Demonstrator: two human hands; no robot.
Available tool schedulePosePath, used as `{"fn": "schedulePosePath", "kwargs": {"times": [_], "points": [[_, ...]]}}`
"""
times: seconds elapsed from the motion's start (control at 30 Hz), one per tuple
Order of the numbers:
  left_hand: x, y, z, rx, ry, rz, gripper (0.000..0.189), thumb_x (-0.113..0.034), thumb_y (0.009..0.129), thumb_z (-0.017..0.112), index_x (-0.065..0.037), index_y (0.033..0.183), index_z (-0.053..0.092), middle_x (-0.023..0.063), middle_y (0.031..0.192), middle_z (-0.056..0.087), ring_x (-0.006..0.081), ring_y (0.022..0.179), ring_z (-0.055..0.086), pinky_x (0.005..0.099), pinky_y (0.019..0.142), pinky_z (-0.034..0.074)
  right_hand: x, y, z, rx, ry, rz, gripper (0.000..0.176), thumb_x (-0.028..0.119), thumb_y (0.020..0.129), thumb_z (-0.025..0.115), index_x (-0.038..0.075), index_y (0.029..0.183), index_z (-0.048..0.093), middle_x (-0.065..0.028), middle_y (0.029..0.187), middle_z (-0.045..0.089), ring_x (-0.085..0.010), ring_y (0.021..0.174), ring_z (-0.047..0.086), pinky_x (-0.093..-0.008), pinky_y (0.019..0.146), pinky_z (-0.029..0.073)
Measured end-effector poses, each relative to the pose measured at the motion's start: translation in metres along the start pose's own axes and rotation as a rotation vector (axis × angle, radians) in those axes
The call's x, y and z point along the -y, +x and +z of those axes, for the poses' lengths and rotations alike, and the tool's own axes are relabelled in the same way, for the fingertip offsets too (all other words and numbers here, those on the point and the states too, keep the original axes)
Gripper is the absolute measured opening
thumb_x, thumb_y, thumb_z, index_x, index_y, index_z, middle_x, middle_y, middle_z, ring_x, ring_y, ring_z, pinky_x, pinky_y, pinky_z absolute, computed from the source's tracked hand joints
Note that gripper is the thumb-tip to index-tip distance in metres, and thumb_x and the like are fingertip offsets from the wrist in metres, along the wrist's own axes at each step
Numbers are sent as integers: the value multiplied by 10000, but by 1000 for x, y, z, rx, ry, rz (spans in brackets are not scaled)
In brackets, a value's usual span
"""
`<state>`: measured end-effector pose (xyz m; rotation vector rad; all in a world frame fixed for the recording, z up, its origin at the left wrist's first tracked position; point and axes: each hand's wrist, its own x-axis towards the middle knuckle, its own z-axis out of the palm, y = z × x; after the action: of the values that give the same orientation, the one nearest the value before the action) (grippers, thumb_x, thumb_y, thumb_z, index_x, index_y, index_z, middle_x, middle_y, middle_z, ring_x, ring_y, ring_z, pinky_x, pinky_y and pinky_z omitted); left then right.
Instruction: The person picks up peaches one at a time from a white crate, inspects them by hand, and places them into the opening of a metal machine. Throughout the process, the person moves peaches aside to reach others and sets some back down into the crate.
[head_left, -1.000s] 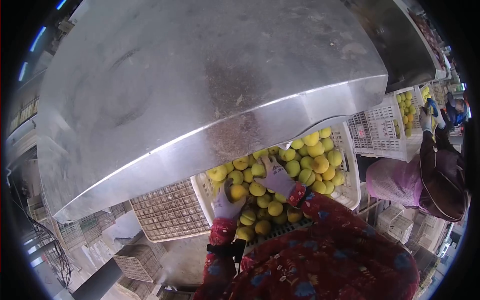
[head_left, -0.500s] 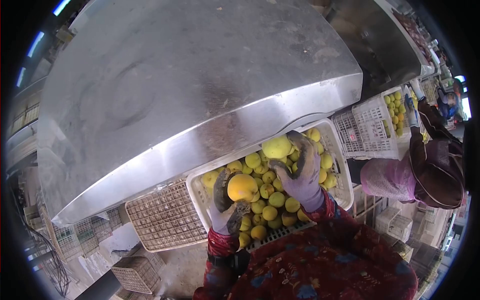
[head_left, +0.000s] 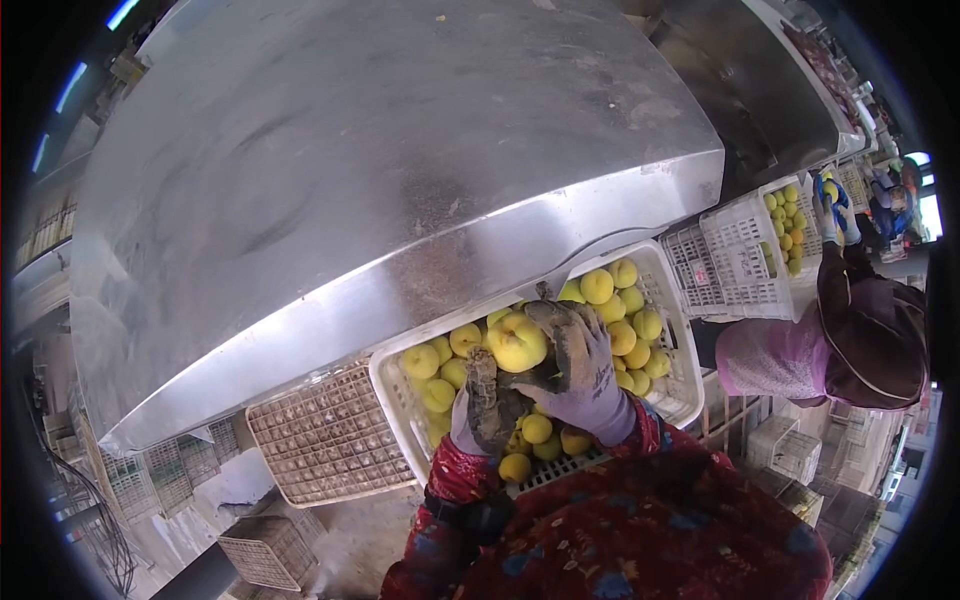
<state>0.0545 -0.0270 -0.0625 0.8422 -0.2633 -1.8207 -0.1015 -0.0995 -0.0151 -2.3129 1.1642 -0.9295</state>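
Note:
A yellow peach (head_left: 517, 342) with a small reddish mark is held between my two gloved hands, above a white plastic crate (head_left: 390, 385) of yellow and greenish peaches (head_left: 597, 287). My right hand (head_left: 578, 365) curls around its right side, with fingers above and thumb below. Against its lower left are the fingers of my left hand (head_left: 487, 405), bent close to the right thumb. Both gloves are lilac with dark, soiled finger parts. The hands hide the middle of the crate, and the left palm is not visible.
A large metal surface (head_left: 400, 170) rises just beyond the crate. Left of it lies a brown-stained crate (head_left: 320, 430). To the right stand more white crates (head_left: 745, 265), one with peaches, where a person in a purple garment (head_left: 775, 358) handles fruit.
My hands have come together over the crate's middle. The orange-yellow peach in my left hand and the greenish one in my right no longer show separately; one yellow peach is between them.

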Motion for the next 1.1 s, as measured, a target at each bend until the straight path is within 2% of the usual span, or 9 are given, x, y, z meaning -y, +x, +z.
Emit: {"fn": "schedulePosePath", "kwargs": {"times": [0.17,0.27,0.4,0.47,0.73,0.83,0.93,1.0,1.1], "points": [[-2,-6,-28,-210,198,70,485,-358,1015,531,-52,1386,468,175,1259,625,310,1069,643,407,929,527,-44,35,16,-51,-362,109,680,372,762,786,-17,1248,513,-195,1135,574,-413,1043,528,-539,916,399],[36,-3,-86,-386,1210,-24,548,-313,928,625,-112,1411,462,242,1313,570,349,1137,611,454,940,518,-81,39,42,-128,-541,0,618,347,771,781,-31,1192,534,-193,1069,578,-405,1000,531,-539,889,412],[78,25,-70,-164,1859,-148,642,-324,825,678,-161,1410,470,263,1403,458,437,1206,518,510,958,493,-47,50,1,-147,-110,165,545,294,764,775,-13,1161,562,-173,1012,596,-388,971,549,-520,849,444],[100,38,-73,27,2040,-255,685,-345,787,702,-170,1408,469,254,1440,405,466,1223,479,516,949,492,-42,24,-1,-93,-176,-43,547,283,756,766,21,1189,559,-152,1003,624,-386,947,563,-503,833,461],[91,39,-79,-101,1955,-154,832,-370,674,816,-132,1380,446,249,1289,464,423,1092,553,498,929,477,-91,-72,98,1190,-550,-142,493,437,709,741,67,1017,635,-121,1039,635,-312,1044,587,-480,895,445],[62,15,-61,-378,1754,-162,824,-318,663,844,-75,1355,466,242,1244,511,390,1080,583,482,918,488,-94,-65,111,1380,-526,-68,595,476,702,730,57,1105,599,-124,1069,620,-296,1049,580,-483,903,440],[50,-16,-88,-512,1207,134,737,-210,728,807,-29,1359,472,196,1260,536,335,1138,567,445,979,485,-94,-63,80,952,-177,101,645,415,791,715,34,1278,531,-140,1181,620,-291,1111,579,-479,950,443],[51,-28,-99,-407,543,150,663,-130,788,768,26,1356,463,161,1284,543,274,1190,547,387,941,512,-82,-50,45,832,542,513,605,262,812,746,29,1313,499,-107,1246,579,-243,1188,536,-441,964,471],[36,-32,-70,-269,410,218,641,-102,843,734,31,1389,425,136,1277,553,211,1121,584,329,880,540,-51,-31,10,514,1197,819,603,57,819,747,26,1345,453,-60,1318,518,-184,1250,489,-370,987,494]]}}
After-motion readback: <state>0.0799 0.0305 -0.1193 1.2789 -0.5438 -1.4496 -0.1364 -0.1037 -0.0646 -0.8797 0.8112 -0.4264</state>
